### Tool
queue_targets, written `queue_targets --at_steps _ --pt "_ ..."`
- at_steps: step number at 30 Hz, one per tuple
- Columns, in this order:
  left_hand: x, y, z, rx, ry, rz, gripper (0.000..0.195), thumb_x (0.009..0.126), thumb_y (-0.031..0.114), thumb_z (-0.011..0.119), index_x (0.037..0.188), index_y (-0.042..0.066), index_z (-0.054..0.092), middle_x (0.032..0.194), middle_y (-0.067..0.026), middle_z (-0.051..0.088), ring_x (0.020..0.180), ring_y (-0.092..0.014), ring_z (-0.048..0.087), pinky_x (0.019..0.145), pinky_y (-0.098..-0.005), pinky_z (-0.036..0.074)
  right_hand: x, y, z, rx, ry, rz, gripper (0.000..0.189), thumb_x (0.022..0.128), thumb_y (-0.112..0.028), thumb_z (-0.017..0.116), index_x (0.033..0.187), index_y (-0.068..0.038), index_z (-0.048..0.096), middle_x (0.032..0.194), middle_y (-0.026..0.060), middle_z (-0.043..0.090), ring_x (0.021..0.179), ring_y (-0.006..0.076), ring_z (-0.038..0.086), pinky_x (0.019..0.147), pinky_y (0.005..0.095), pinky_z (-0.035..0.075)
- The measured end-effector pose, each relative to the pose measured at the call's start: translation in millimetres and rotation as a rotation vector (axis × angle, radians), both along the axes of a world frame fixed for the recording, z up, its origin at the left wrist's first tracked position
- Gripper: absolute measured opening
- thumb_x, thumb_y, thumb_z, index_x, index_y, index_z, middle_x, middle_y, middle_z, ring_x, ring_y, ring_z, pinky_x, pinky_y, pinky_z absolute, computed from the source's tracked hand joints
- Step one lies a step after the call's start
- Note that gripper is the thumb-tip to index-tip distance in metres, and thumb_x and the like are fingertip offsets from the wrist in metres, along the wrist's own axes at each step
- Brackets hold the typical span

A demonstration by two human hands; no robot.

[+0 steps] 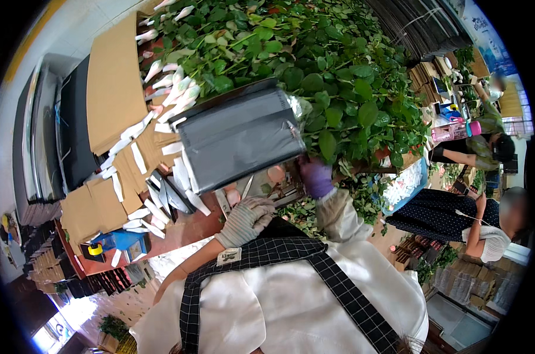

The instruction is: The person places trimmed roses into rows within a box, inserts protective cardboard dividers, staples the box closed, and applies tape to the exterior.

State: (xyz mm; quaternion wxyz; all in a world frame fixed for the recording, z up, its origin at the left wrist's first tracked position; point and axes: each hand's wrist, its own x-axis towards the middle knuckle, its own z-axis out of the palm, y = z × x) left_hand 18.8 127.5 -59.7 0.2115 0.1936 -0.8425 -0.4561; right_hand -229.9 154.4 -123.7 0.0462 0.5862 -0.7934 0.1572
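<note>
My left hand [247, 221], in a pale striped knit glove, is held close to my checked apron with its fingers curled. Whether something is in those fingers cannot be seen. My right hand [317, 178], in a purple glove, is blurred at the lower right corner of a black sheet package [245, 137] wrapped in clear plastic; I cannot tell if it grips it. Behind the package lies a large heap of leafy rose stems [329, 75]. Several rose buds in white net sleeves [179, 90] stick out at its left. A pointed metal blade [248, 186] shows just above my left hand.
Cardboard sheets [117, 84], white strips [138, 158] and a black hand tool [172, 194] lie on the red table [183, 234]. A blue box [136, 245] stands at its near left corner. A blue tub [404, 188] of white pieces, a pink bottle [455, 130] and two people are at right.
</note>
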Motion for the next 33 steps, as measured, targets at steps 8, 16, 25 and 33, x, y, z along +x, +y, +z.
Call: queue_targets --at_steps 8,16,25,33 --pt "73.7 43.1 -11.1 0.052 0.049 0.204 0.017 0.079 0.011 0.062 0.095 0.004 0.063 0.102 -0.0128 0.064 0.096 -0.031 0.060 0.086 -0.0406 0.047 -21.9 -15.0 11.3 0.404 0.212 -0.095 0.032 0.086 -0.038 0.053 0.082 -0.011 0.069 0.077 0.0100 0.066 0.071 0.0262 0.064 0.063 0.0401 0.049" --pt "11.6 16.1 22.0 0.064 0.234 0.146 0.027 0.084 0.015 0.061 0.107 0.003 0.059 0.108 -0.0181 0.060 0.100 -0.035 0.058 0.087 -0.0382 0.045 -9.9 9.2 90.0 0.262 -0.771 -0.234 0.031 0.083 -0.029 0.065 0.095 -0.001 0.067 0.082 0.0147 0.067 0.071 0.0250 0.063 0.068 0.0335 0.049" --pt "-140.4 -23.3 -25.0 0.076 -0.553 0.221 0.069 0.080 0.036 0.057 0.135 0.003 0.033 0.130 -0.0188 0.046 0.117 -0.033 0.047 0.093 -0.0485 0.039 -7.9 22.0 115.1 0.303 -0.970 -0.230 0.025 0.084 -0.020 0.064 0.097 0.001 0.067 0.081 0.0091 0.067 0.070 0.0155 0.060 0.066 0.0280 0.049" --pt "-183.1 4.9 -63.0 -0.549 -0.817 0.070 0.057 0.090 0.046 0.036 0.139 0.017 0.036 0.137 -0.0145 0.043 0.118 -0.031 0.050 0.095 -0.0485 0.038 -3.6 33.8 90.8 0.205 -0.668 -0.165 0.019 0.083 -0.014 0.063 0.095 0.000 0.066 0.078 0.0076 0.068 0.069 0.0135 0.061 0.065 0.0283 0.049"
